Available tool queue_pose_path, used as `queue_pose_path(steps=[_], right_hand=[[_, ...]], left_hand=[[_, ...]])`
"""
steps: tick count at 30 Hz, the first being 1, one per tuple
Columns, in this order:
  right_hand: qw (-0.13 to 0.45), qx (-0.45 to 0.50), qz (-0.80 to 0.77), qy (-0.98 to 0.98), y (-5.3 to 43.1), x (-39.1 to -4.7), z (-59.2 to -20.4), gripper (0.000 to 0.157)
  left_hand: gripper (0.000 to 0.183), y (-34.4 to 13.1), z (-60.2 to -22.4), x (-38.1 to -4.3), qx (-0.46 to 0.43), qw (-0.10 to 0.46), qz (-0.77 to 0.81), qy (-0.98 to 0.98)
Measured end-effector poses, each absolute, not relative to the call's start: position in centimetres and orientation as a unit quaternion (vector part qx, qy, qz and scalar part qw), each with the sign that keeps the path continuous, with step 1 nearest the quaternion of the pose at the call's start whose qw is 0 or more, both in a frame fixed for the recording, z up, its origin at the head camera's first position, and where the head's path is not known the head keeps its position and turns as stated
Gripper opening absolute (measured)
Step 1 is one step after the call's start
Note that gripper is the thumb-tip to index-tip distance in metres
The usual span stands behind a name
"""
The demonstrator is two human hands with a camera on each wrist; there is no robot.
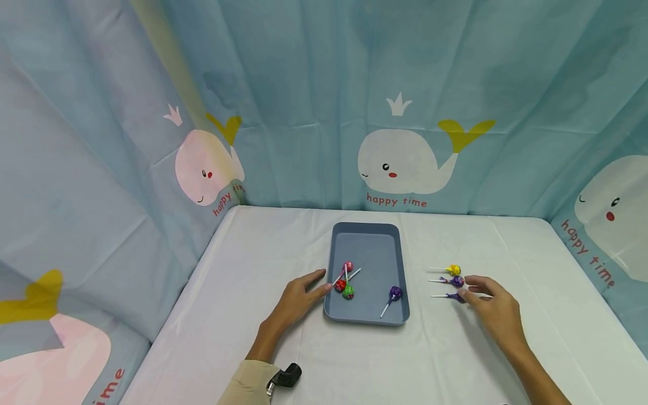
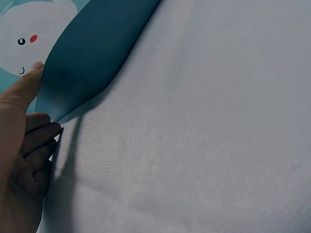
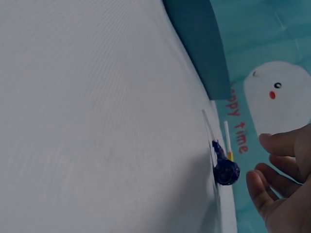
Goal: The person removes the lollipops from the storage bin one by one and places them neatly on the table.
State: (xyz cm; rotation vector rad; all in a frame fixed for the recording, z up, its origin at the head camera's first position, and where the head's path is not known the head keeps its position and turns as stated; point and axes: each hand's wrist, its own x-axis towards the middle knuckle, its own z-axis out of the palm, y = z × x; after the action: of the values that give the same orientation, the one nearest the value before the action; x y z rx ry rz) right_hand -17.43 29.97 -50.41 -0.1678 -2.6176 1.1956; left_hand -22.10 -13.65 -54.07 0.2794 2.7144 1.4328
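Observation:
A blue-grey tray (image 1: pixel 364 322) lies on the table with several lollipops in it. Pink (image 1: pixel 347 266), red (image 1: pixel 340 286) and green (image 1: pixel 348 292) lollipops cluster at its left side; a purple lollipop (image 1: pixel 395 292) lies at the lower right. My left hand (image 1: pixel 296 301) touches the tray's left edge, thumb at the rim, fingers fairly straight. Right of the tray, a yellow lollipop (image 1: pixel 454 270) and two purple lollipops (image 1: pixel 457 280) lie in a column, sticks pointing left. Beside them is my right hand (image 1: pixel 498 315), thumb and fingers apart; in the right wrist view a gap separates it from the purple lollipop (image 3: pixel 226 172).
A white cloth (image 1: pixel 354 365) covers the table. Blue curtains with whale prints (image 1: pixel 405 160) hang behind it and at both sides. A black device (image 1: pixel 289 375) is strapped at the left wrist, by a beige sleeve (image 1: pixel 248 385).

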Motion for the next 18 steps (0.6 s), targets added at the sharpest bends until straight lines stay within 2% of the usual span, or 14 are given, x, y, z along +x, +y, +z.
queue_pose_path(steps=[18], right_hand=[[0.136, 0.000, 0.463, -0.876, 26.6, -18.1, -49.8, 0.037]], left_hand=[[0.063, -13.6, -54.1, -22.0, 0.091, 0.030, 0.469, 0.878]])
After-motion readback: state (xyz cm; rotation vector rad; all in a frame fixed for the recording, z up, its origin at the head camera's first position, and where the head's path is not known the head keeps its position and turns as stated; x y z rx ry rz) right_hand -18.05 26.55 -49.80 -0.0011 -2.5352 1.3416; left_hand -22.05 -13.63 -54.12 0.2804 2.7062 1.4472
